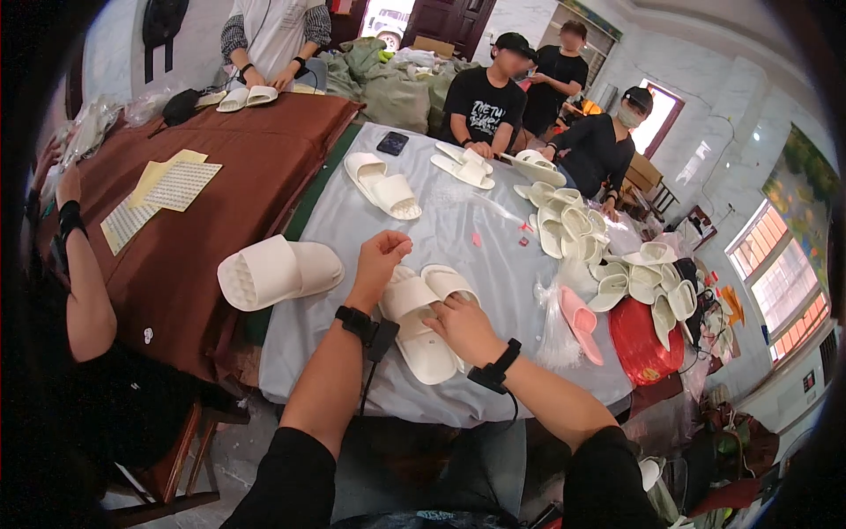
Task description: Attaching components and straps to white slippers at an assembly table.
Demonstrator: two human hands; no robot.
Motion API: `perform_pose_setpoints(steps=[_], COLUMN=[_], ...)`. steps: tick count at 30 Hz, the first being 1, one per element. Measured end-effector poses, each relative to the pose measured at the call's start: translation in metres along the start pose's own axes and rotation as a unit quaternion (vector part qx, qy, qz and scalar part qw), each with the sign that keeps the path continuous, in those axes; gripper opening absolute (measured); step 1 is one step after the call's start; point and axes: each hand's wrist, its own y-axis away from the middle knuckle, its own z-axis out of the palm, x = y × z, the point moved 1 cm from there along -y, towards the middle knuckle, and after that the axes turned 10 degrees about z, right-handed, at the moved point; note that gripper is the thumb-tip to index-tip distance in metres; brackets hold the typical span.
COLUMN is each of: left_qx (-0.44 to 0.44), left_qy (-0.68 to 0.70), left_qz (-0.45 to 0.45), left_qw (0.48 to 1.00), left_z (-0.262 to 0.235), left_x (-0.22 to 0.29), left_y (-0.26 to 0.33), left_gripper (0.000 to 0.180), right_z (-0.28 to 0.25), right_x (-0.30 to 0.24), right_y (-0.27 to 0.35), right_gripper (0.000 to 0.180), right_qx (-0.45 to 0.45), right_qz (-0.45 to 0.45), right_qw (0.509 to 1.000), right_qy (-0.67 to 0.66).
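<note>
In front of me on the grey-covered table lies a pair of white slippers (408, 300), side by side with their heels toward me. My right hand (465, 328) is on the right-hand slipper, its fingers curled over the edge by the strap. Above the left slipper's toe hovers my left hand (381, 264). Its thumb and fingertips are pinched together, and whatever is between them is too small to make out. Another pair of white slippers (278, 271) lies to the left, and a third white pair (384, 187) is farther back.
A pile of pale slippers (573, 225), a pink slipper (580, 322) and a red bundle (648, 344) occupy the right side. Farther off lies a phone (393, 142). The brown-covered table (176, 264) at left bears sticker sheets (181, 183). Other people work around both tables.
</note>
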Motion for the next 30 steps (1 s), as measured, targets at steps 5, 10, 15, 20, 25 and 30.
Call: perform_pose_setpoints(steps=[5,10,15,20,25,30], left_qx=[0.017,0.018,-0.019,-0.059,-0.019,-0.074], left_qy=[-0.005,-0.063,-0.119,-0.273,-0.27,-0.352], left_qz=[-0.02,-0.04,-0.073,-0.03,-0.043,0.003], left_qw=[1.0,0.997,0.99,0.96,0.962,0.933], left_z=[-0.005,0.004,0.003,0.006,-0.001,0.008], left_x=[-0.003,-0.015,-0.032,-0.029,-0.029,-0.04], left_y=[0.006,0.006,0.012,0.013,0.02,0.019], left_gripper=[0.02,0.022,0.024,0.026,0.037,0.034], right_z=[-0.033,-0.086,-0.139,-0.212,-0.284,-0.313], right_x=[0.008,0.04,0.078,0.149,0.31,0.459], right_y=[0.005,0.017,0.03,0.055,0.082,0.168], right_gripper=[0.02,0.02,0.022,0.032,0.042,0.057], right_qx=[0.056,0.115,0.132,0.12,0.111,0.092], right_qz=[0.015,0.042,0.088,0.234,0.355,0.475], right_qw=[0.998,0.992,0.984,0.951,0.887,0.821], right_qy=[-0.027,0.019,0.077,0.161,0.273,0.303])
